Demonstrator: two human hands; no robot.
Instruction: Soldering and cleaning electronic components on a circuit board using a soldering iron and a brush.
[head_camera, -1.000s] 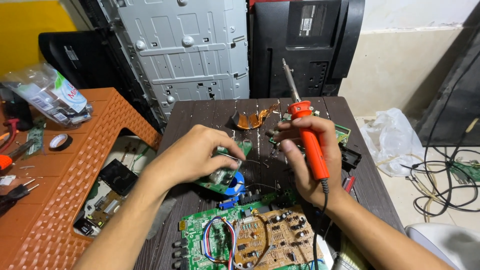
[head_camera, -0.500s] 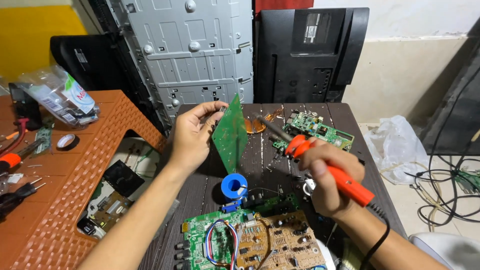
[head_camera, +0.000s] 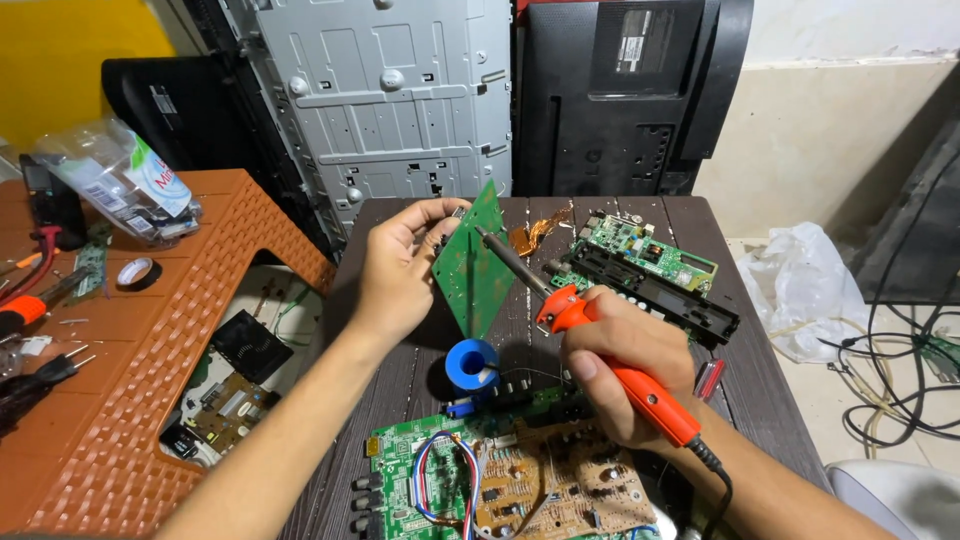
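Hands: left hand (head_camera: 400, 268) pinches the small green circuit board (head_camera: 470, 265) upright; right hand (head_camera: 620, 365) is wrapped around the orange-handled soldering iron (head_camera: 600, 345).
Relation: iron tip touches the board's right face, shaft slanting up-left over the dark bench (head_camera: 720, 260).

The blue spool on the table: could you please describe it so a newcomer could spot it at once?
On the dark wooden table, look just below the small green board held upright in the left hand. The blue spool stands there, the only round, bright blue thing among flat circuit boards.

L hand (head_camera: 400, 275) bare, no glove | R hand (head_camera: 615, 365) bare | forearms unsleeved
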